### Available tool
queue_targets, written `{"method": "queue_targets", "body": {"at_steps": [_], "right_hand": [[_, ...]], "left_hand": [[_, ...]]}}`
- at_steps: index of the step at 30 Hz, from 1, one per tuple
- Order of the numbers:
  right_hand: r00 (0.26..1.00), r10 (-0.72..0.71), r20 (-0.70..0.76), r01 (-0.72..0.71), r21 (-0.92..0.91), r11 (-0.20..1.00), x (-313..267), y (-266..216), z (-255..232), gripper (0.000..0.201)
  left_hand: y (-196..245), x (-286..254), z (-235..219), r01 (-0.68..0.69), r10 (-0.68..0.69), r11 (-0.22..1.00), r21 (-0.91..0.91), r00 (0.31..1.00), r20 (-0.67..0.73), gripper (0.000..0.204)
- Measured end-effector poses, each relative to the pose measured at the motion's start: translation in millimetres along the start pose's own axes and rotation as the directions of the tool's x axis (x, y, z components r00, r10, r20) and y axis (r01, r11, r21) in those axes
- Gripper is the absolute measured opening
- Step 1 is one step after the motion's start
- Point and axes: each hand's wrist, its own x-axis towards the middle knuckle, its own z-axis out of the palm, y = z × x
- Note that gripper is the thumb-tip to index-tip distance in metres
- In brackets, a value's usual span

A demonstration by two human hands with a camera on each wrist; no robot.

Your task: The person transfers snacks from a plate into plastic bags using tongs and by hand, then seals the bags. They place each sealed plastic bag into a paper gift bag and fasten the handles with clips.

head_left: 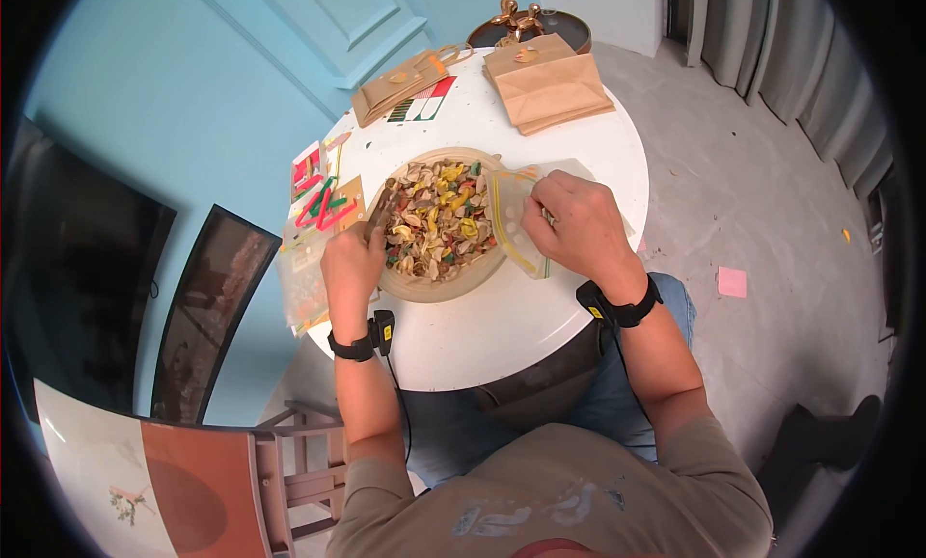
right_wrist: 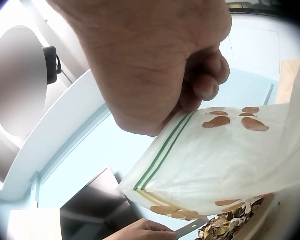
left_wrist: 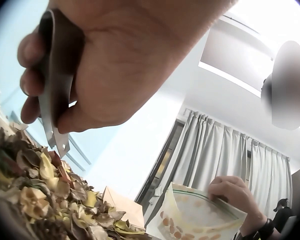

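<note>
My left hand grips metal tongs at the left side of a round tan bowl. The bowl is heaped with dried petals and leaves in brown, yellow and green. In the left wrist view the tong tips point down close over the petals, with nothing between them. To the right of the bowl, my right hand pinches the upper edge of a translucent zip bag. Its mouth gapes toward the bowl. Brown petal prints and a green zip line show on the bag in the right wrist view.
Kraft paper bags lie at the back right of the white round table, with more paper bags at the back left. Pink and green clips and clear bags crowd the left edge. Behind the table stands a dark round tray.
</note>
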Motion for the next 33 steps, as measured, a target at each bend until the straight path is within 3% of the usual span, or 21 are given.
{"method": "queue_targets", "body": {"at_steps": [13, 20, 25, 33], "right_hand": [[1.000, 0.008, 0.004, -0.008, -0.005, 1.000, 0.9, 0.9, 1.5, 0.017], [1.000, 0.001, 0.004, -0.001, 0.003, 1.000, 0.7, 1.0, 2.6, 0.017], [1.000, 0.004, 0.014, -0.004, 0.000, 1.000, -0.3, 0.8, 4.2, 0.016], [1.000, 0.015, 0.001, -0.015, 0.014, 1.000, -0.3, 1.9, 2.7, 0.015]], "left_hand": [[2.1, 0.2, 7.3, -0.068, 0.071, 0.989, 0.132, 0.997, -0.023, 0.025], [19.6, -17.8, -28.3, -0.064, 0.070, 0.995, 0.072, 0.995, -0.074, 0.023], [67.4, -52.7, -50.5, -0.295, 0.271, 0.928, -0.227, 0.954, -0.129, 0.014], [106.2, -80.2, -32.9, -0.489, 0.511, 0.845, -0.219, 0.857, 0.058, 0.023]]}}
